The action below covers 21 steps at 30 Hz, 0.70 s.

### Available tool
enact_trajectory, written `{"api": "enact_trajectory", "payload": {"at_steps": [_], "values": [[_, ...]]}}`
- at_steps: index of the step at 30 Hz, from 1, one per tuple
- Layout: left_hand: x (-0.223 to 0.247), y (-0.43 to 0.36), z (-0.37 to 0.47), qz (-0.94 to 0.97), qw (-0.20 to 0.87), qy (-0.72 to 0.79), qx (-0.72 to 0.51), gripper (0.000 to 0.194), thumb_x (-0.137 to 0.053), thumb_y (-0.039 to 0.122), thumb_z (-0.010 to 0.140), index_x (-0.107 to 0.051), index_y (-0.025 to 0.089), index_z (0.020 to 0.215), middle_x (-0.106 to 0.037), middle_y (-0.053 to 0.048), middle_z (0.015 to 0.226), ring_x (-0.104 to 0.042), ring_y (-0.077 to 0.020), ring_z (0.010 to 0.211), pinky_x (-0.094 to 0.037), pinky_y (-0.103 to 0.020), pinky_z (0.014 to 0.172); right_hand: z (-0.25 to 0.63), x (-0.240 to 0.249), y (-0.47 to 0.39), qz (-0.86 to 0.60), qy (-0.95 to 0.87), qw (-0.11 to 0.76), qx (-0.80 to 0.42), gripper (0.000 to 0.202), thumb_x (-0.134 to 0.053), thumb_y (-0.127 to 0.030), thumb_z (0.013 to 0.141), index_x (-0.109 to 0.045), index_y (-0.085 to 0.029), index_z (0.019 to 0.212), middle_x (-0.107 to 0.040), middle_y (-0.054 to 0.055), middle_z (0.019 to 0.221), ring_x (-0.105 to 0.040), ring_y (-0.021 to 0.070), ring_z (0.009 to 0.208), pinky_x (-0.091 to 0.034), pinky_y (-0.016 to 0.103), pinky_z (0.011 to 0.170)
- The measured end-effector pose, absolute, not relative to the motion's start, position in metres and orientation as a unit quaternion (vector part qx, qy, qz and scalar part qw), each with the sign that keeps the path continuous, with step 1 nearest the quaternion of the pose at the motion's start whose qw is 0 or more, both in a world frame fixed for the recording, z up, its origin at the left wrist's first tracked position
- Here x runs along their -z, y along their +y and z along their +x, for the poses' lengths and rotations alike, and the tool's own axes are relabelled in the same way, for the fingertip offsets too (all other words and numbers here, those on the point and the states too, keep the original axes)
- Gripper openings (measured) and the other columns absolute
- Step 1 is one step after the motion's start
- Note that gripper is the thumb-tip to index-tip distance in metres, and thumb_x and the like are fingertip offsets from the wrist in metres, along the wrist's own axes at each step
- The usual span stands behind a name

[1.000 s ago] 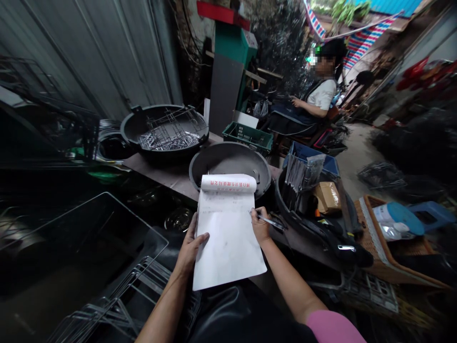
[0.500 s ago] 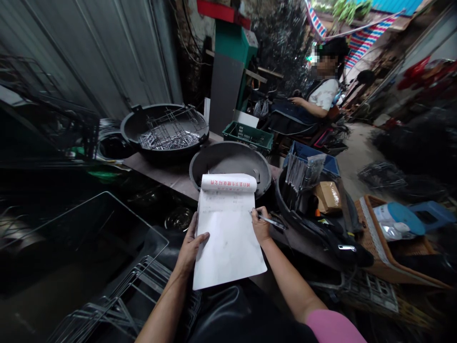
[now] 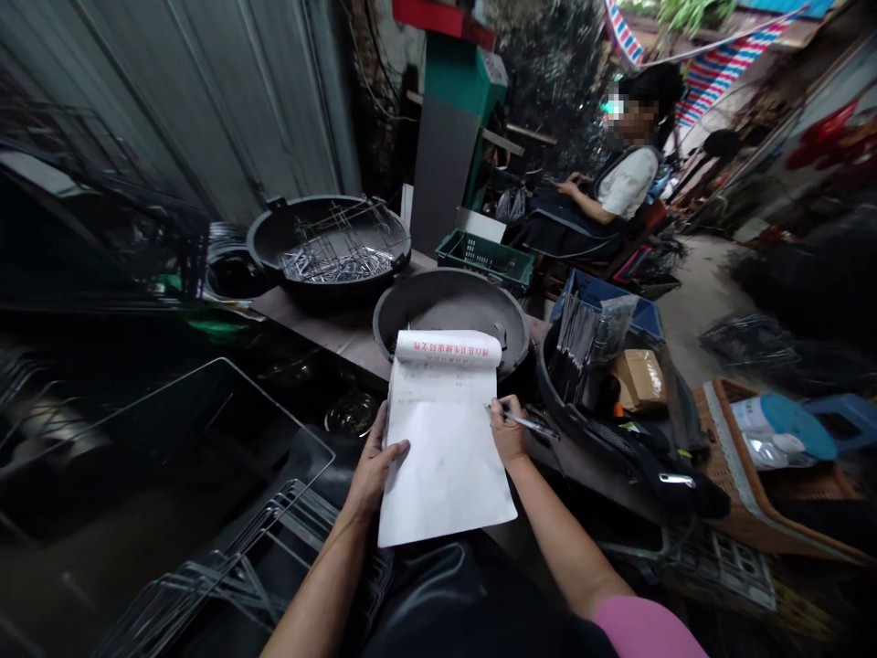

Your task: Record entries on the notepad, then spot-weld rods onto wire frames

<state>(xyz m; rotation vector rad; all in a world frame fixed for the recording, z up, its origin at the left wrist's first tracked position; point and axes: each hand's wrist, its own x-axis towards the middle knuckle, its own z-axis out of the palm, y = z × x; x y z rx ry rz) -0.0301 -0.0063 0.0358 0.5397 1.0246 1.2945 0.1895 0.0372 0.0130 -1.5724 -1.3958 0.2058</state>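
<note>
A pad of white paper point(image 3: 445, 466), its top sheet curled back to show red print, lies over my lap with faint writing near its top. My left hand point(image 3: 378, 461) grips the pad's left edge, thumb on top and fingers underneath. At the right edge my right hand point(image 3: 508, 434) pinches a pen point(image 3: 531, 423), whose tip is at the paper. Just beyond the pad stands a round dark pan point(image 3: 452, 297), partly covered by it.
Another pan point(image 3: 329, 242) holds metal pieces at the back left. To the right are a black tub point(image 3: 548, 375) with rods and a box, and a wicker basket point(image 3: 744, 493). Wire racks point(image 3: 226, 585) stand lower left. A person point(image 3: 623, 183) sits behind a green crate point(image 3: 486, 259).
The view has shifted slightly, so most things appear a little further right. Both hands keep their holds on the pad and the pen.
</note>
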Motion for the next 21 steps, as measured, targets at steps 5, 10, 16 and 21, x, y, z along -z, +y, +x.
{"api": "enact_trajectory", "payload": {"at_steps": [5,10,16,21], "values": [[-0.036,-0.006,-0.03,0.246,0.64,0.449,-0.573,0.079,-0.065,0.013,0.06,-0.034,0.032,0.13,-0.031,0.002,0.139,-0.031,-0.0203,0.124,-0.036,-0.022,0.093,0.19,-0.012,0.037,-0.661,-0.568,0.481,-0.091,0.019,-0.04,-0.034,0.082,-0.042,-0.019,0.069,-0.047,-0.004,0.056,-0.045,0.0112,0.053,-0.035,0.022,0.056],[-0.035,-0.006,-0.031,0.245,0.645,0.445,-0.571,0.081,-0.066,0.014,0.059,-0.032,0.032,0.131,-0.031,0.001,0.139,-0.032,-0.0224,0.123,-0.036,-0.025,0.094,0.189,-0.012,0.039,-0.663,-0.58,0.466,-0.08,0.019,-0.039,-0.032,0.081,-0.04,-0.02,0.067,-0.046,-0.003,0.057,-0.046,0.012,0.056,-0.035,0.023,0.059],[-0.032,-0.005,-0.031,0.255,0.642,0.44,-0.575,0.083,-0.066,0.014,0.058,-0.032,0.031,0.131,-0.032,0.001,0.138,-0.032,-0.0218,0.123,-0.036,-0.025,0.094,0.191,-0.02,0.035,-0.663,-0.513,0.517,-0.176,0.022,-0.038,-0.038,0.082,-0.037,-0.021,0.068,-0.039,-0.007,0.049,-0.043,0.0104,0.048,-0.037,0.022,0.053],[-0.027,-0.005,-0.031,0.252,0.647,0.428,-0.578,0.083,-0.067,0.015,0.058,-0.031,0.032,0.132,-0.033,0.0,0.138,-0.037,-0.0221,0.121,-0.039,-0.024,0.09,0.196,-0.042,0.034,-0.62,-0.421,0.619,-0.234,0.023,-0.042,-0.043,0.081,-0.04,-0.021,0.076,-0.038,-0.008,0.049,-0.04,0.0083,0.043,-0.035,0.019,0.045]]}}
